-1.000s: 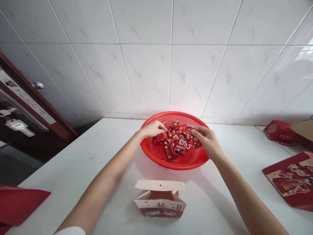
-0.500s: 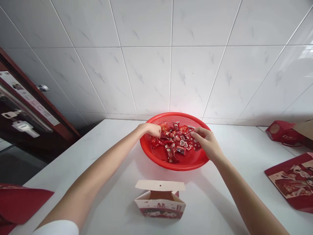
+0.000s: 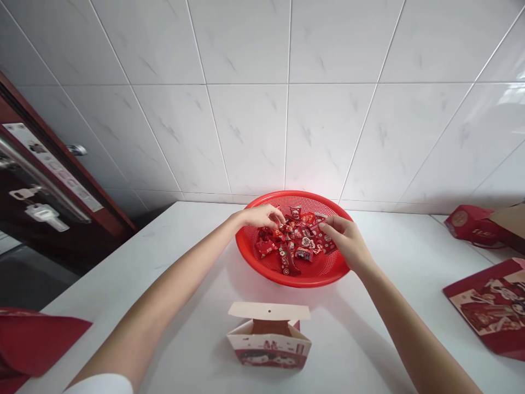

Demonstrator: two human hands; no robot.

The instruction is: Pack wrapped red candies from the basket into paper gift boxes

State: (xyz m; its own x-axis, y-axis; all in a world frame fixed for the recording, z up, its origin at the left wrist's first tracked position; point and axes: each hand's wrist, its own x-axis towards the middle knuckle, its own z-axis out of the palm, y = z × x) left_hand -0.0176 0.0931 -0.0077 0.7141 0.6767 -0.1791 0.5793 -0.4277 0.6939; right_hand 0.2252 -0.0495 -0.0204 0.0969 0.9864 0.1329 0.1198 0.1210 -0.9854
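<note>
A red plastic colander holds a loose heap of wrapped candies, mostly in red wrappers. Over the heap's left side is my left hand, its fingers loosely bent and apart, the tips just above or touching the candies. On the right side my right hand pinches the upper edge of a dotted red candy packet between thumb and fingers; the hand partly hides it. In front of the colander stands a small red-and-white printed carton, its top flap raised and its mouth open.
Red printed boxes lie at the right, with another red box behind. A red box or bag sits at the left front. The white counter meets a tiled wall; a dark door with keys stands left.
My left hand has shifted slightly right over the heap, and its closed fingers have loosened. Candies beneath it have moved. My right hand stays almost still on the packet.
</note>
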